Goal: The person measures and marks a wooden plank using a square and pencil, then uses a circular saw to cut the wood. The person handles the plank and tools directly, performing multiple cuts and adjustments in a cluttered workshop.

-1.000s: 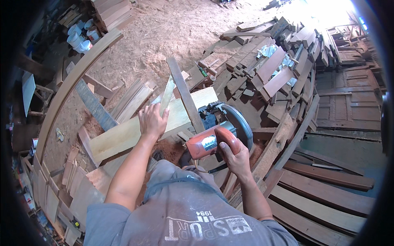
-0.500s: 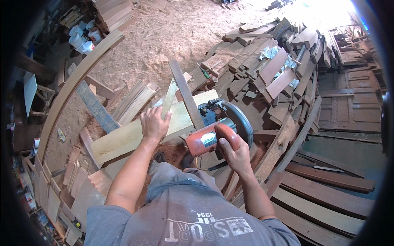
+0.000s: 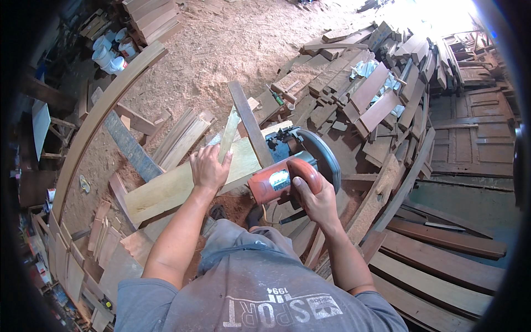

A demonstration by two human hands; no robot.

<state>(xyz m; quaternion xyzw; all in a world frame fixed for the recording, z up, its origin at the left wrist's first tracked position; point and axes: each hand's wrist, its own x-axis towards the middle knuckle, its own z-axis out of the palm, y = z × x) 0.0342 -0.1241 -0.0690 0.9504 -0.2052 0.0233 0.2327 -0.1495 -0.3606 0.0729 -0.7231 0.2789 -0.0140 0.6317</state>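
My right hand (image 3: 315, 199) is closed round the handle of an orange circular saw (image 3: 264, 182) with a grey blade guard (image 3: 323, 157). The saw rests at the right end of a wide pale board (image 3: 160, 196), beside a darker narrow plank (image 3: 247, 119) lying crosswise. My left hand (image 3: 210, 169) has its fingers curled over a narrow pale strip (image 3: 229, 130) on that board, left of the darker plank. The blade itself is hidden. A cord hangs below the saw, near my feet.
A large heap of offcuts (image 3: 370, 99) lies at the right, with stacked long boards (image 3: 431, 254) and a panelled door (image 3: 470, 138) beyond. A long curved beam (image 3: 94, 127) runs along the left. Buckets (image 3: 102, 55) stand at the back left, and sawdust covers the floor (image 3: 232, 44).
The saw and my right hand have moved a little forward, away from my body, along the crosswise plank. My left hand has shifted very slightly and stays on the pale strip.
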